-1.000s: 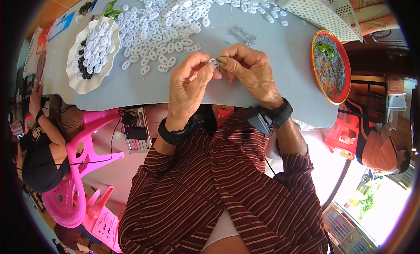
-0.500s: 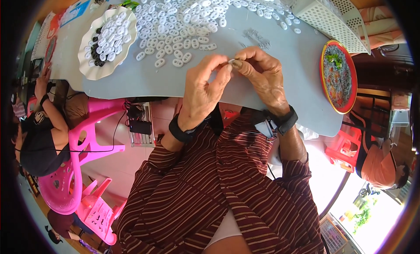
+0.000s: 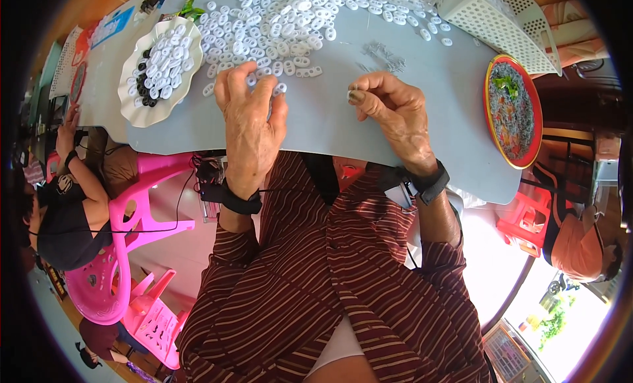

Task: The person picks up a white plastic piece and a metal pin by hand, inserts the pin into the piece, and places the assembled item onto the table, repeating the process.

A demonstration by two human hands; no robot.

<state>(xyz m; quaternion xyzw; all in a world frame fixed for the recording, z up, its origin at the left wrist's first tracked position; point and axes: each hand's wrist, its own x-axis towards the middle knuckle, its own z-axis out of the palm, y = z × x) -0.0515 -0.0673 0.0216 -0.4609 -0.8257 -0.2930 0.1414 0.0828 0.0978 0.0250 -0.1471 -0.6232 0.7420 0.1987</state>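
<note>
My left hand (image 3: 252, 129) is over the near edge of a loose spread of small white oval two-holed plastic pieces (image 3: 288, 68). Its fingers are apart and bent downward, and one white piece (image 3: 279, 88) lies by the fingertips. To the right, my right hand (image 3: 395, 116) pinches a tiny pale piece (image 3: 351, 94) between thumb and index finger, with something thin sticking up from it. Most of that piece is hidden by the fingers. Just beyond the right hand, a small heap of thin grey metal bits (image 3: 384, 57) rests on the grey table (image 3: 316, 129).
A scalloped cream plate (image 3: 135, 113) with white and black pieces stands at the left. On the right are a red-rimmed dish (image 3: 529, 146) of grey bits and a white perforated basket (image 3: 488, 33). Pink chairs (image 3: 119, 251) and other people (image 3: 72, 205) are beyond the table.
My left hand has left the right hand's fingertips and moved left to the white pieces, its fingers opening. The right hand stays nearly in place, still pinching.
</note>
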